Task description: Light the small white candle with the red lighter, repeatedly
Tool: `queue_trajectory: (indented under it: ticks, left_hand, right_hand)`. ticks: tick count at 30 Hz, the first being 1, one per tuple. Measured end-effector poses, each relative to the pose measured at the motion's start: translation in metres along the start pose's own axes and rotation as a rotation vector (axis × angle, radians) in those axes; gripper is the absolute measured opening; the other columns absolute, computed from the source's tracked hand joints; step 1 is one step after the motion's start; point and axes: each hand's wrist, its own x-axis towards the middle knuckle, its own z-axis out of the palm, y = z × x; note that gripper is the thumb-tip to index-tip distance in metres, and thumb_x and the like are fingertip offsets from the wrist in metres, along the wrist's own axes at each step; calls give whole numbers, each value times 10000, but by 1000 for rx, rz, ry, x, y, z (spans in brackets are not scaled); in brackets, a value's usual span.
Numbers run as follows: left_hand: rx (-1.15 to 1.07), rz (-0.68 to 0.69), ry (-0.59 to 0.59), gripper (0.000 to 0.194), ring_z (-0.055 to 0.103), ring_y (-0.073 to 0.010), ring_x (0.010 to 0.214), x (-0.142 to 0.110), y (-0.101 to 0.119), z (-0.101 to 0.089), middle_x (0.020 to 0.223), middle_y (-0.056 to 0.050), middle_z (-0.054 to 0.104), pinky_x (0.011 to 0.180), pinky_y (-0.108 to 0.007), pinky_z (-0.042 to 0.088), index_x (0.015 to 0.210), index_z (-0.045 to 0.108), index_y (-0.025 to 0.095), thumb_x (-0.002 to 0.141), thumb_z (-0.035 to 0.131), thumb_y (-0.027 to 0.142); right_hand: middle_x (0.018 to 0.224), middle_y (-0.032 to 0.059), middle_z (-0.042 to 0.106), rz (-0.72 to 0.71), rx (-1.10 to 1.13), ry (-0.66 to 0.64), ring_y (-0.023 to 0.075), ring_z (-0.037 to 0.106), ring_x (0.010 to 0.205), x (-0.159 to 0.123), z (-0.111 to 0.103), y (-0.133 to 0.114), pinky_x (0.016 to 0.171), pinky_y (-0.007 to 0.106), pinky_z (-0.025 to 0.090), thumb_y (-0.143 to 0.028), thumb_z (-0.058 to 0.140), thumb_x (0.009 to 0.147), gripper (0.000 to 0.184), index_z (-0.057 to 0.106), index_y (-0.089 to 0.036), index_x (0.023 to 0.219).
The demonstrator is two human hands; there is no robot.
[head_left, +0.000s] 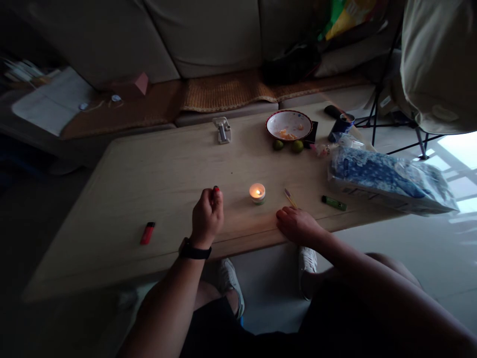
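Note:
A small lit tealight candle [257, 193] burns on the low wooden table [156, 179]. My left hand [207, 216], with a black watch on the wrist, is closed just left of the candle and pinches a small red-tipped thing I cannot make out. My right hand [296, 224] rests curled on the table's near edge, right of the candle. Its fingertips touch thin sticks [290, 198] that point away from me. Whether the fingers grip them is unclear.
A red lighter [147, 232] lies at the left, a green lighter [334, 203] at the right. A bowl [289, 124], two limes [287, 145], a metal clip [222, 130], a blue can [341, 126] and a blue-patterned plastic pack [391, 179] sit farther off. Sofa behind.

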Motion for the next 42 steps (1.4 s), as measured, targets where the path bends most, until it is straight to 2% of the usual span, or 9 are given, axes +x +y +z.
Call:
queue_trajectory:
  ticks: [25, 30, 35, 42]
  left_hand:
    - [46, 33, -37, 272, 524, -140, 586, -2, 0, 1, 664, 6, 560, 570, -262, 355, 871, 493, 227, 1027, 412, 435]
    - [52, 53, -71, 274, 548, -137, 593, -2, 5, 3, 683, 4, 594, 572, -254, 372, 875, 512, 224, 997, 474, 467]
    - [152, 144, -128, 287, 607, -153, 672, -2, 20, 12, 744, -27, 664, 611, -265, 386, 843, 553, 210, 991, 485, 446]
    - [308, 271, -144, 272, 634, -210, 759, 2, 36, 31, 785, -62, 695, 672, -316, 407, 825, 587, 210, 955, 531, 443]
  right_hand:
    - [1016, 103, 677, 9, 11, 11, 201, 614, 912, -3, -1, -2, 820, 296, 427, -270, 452, 1021, 184, 611, -180, 1016]
    - [1017, 105, 675, 3, 4, 11, 199, 608, 906, -3, -2, -3, 809, 296, 416, -289, 447, 1031, 195, 607, -179, 1018]
    - [1003, 102, 676, -7, -1, 26, 203, 609, 891, -2, 2, -1, 792, 299, 408, -294, 434, 1032, 205, 602, -177, 1018]
    - [1005, 101, 672, -9, -3, 33, 201, 606, 901, -3, 1, -1, 803, 302, 410, -288, 430, 1029, 212, 610, -175, 1019]
